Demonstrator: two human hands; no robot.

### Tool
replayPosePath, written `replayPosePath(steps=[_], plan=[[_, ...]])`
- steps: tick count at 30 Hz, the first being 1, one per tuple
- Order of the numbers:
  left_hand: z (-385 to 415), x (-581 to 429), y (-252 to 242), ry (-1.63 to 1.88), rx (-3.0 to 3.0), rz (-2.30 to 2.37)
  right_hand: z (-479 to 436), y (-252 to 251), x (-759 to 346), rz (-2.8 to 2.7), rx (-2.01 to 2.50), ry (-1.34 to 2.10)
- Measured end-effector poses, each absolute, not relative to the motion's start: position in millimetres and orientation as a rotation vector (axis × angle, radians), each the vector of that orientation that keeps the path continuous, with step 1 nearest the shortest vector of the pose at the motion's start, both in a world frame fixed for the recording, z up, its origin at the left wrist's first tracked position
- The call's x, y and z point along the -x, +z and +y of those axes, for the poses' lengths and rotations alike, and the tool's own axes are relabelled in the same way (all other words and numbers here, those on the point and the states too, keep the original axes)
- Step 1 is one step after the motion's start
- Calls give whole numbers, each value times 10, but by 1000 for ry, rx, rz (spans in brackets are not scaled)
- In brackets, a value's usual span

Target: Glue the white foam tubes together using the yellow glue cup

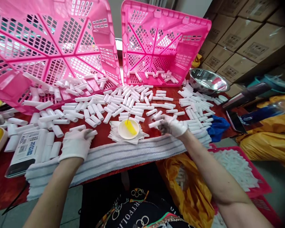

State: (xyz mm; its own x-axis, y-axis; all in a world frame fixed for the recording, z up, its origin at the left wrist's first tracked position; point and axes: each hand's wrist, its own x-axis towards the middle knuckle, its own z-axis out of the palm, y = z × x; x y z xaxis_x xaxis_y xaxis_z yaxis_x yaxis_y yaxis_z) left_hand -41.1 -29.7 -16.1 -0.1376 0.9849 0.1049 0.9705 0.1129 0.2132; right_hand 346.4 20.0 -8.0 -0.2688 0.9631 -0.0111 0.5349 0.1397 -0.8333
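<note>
Both hands wear white gloves with darkened fingertips. My left hand [76, 143] is closed on a short white tube [91, 134], near the left part of the striped towel [118, 155]. Between the thumb and fingers of my right hand [172, 125] is another white tube [155, 123], pointing left. A small white bowl [121, 134] with a yellow piece [130, 127] and a thin stick in it stands between my hands on white paper. Many similar tubes [128, 99] lie loose on the red tabletop beyond the bowl.
Two pink baskets [61, 57] [166, 57] lie tipped toward me at the back, with tubes inside. A digital scale [26, 152] stands left; a steel bowl [209, 80] and blue cloth [218, 128] are right. A pink crate [258, 180] of white pieces stands below, cartons [242, 41] behind.
</note>
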Motion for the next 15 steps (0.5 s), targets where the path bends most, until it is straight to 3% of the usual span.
replayPosePath(steps=[3, 5, 8, 11, 15], plan=[[-301, 255, -204, 626, -1830, 2171, 132, -122, -3093, -1528, 1230, 1526], [-311, 90, -215, 866, -1592, 1985, 180, -153, -2839, -1414, 1174, 1613], [-339, -135, -183, 1099, -1240, 1691, 298, -184, -2583, -1604, 1236, 1363], [-370, -265, -132, 1115, -1055, 1492, 342, -232, -2515, -1805, 1232, 1110], [-376, -331, -136, 1092, -966, 1492, 283, -366, -2572, -1817, 1183, 1074]])
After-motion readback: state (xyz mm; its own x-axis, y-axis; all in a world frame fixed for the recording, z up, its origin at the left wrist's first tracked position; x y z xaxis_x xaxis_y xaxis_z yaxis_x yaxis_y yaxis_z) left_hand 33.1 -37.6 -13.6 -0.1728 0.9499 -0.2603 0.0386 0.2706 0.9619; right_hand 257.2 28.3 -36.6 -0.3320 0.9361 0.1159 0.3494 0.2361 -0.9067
